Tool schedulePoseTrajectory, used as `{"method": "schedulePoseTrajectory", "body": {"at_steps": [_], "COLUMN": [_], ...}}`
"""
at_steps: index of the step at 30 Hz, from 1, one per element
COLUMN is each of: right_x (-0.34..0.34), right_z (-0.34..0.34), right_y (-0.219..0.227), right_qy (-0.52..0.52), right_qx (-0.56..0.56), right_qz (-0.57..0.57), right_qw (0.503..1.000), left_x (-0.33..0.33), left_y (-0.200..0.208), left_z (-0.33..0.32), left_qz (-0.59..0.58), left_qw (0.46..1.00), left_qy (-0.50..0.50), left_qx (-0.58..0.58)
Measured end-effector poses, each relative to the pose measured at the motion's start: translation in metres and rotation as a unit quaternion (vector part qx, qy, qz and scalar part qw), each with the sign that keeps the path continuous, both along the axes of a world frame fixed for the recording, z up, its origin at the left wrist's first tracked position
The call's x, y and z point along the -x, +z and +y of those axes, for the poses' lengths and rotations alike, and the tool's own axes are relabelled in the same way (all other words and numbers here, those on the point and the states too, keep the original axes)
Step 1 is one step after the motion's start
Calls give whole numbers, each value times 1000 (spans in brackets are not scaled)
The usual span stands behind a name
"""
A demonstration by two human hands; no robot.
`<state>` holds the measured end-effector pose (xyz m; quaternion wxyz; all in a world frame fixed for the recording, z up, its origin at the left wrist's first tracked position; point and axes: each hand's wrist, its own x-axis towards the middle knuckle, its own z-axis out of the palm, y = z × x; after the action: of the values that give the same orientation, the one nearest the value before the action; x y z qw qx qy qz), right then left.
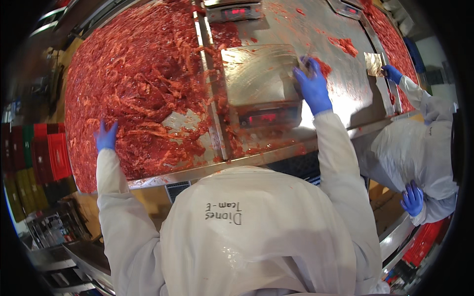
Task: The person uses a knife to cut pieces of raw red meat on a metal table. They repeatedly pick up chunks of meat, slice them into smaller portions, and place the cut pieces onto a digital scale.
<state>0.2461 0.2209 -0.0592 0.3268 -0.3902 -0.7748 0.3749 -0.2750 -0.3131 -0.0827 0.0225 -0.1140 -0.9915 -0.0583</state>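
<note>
My left hand (105, 137), in a blue glove, rests at the near left of a large heap of shredded raw red meat (133, 79). Its fingers are apart and their tips touch the meat. My right hand (314, 88), also gloved in blue, is at the right edge of a scale (259, 74) with a smeared metal platform. Its fingers are bent together around something thin that I cannot make out. A red lit display (262, 118) shows on the scale's near side. Beyond that hand lies a small lump of meat (323, 68).
A metal divider (210, 84) separates the heap from the steel table (355, 84). Another scale (233, 11) stands at the far side. On the right, a co-worker's gloved hand (392, 74) holds a square metallic sheet (374, 64). Red crates (59, 155) stand at left.
</note>
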Motion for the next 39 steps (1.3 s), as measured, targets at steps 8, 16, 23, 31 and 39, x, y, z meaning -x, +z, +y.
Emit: {"method": "schedulePoseTrajectory", "body": {"at_steps": [8, 16, 23, 31, 39], "right_x": [-73, -58, -66, -83, -110], "right_z": [-172, -176, -178, -180, -173], "right_y": [-43, -29, -45, -27, -26], "right_qy": [185, 211, 174, 127, 31], "right_qx": [167, 58, -14, 122, 287], "right_qz": [-71, -210, -235, -117, 115], "right_qw": [966, 953, 956, 977, 951], "left_x": [-191, -259, -282, -276, -250], "left_y": [23, -10, 177, 122, 22], "left_z": [57, 166, 314, 334, 152], "left_qz": [-172, -118, -257, -175, -248], "left_qw": [968, 881, 752, 743, 769], "left_qy": [-134, -420, -542, -550, -577], "left_qx": [-128, -184, -272, -338, 123]}}
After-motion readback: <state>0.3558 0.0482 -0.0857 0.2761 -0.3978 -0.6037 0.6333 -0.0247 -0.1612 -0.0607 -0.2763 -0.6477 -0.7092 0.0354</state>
